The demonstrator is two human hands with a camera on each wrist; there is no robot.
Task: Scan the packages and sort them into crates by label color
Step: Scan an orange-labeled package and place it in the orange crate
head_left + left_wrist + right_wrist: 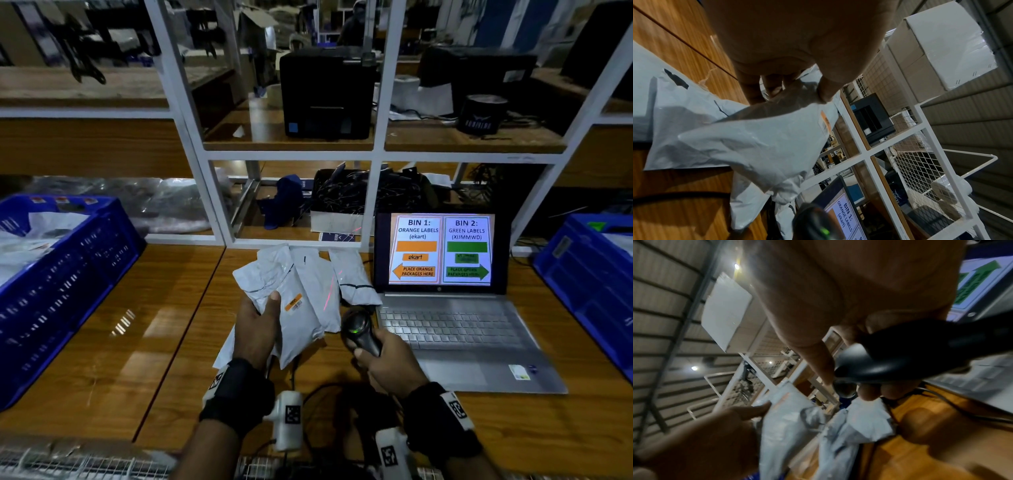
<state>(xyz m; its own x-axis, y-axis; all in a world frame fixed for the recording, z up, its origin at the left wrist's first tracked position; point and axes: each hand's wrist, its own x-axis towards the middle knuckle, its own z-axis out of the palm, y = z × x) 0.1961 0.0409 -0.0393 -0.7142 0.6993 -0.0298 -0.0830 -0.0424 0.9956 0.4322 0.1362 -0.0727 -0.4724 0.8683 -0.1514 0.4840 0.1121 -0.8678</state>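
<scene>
**Fingers on package and scanner**

Fingers [756, 91] of the left hand [257, 329] curl under a grey package [291, 301], thumb on top, holding it above the desk [164, 308]. Its orange label [293, 302] faces up. Right hand [390, 363] grips the black scanner [359, 329], green light lit, aimed toward the package. More grey packages [352, 277] lie on the desk beside the laptop [445, 308]. Blue crates sit at far left [58, 284] and far right [589, 274].

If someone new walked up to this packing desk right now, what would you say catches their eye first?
Probably the glowing laptop screen at the right rear of the wooden desk, showing orange and green bin instructions. Next, the grey plastic mailer with an orange label gripped in the left hand, beside the black handheld scanner in the right hand. Blue plastic crates flank both sides.
</scene>
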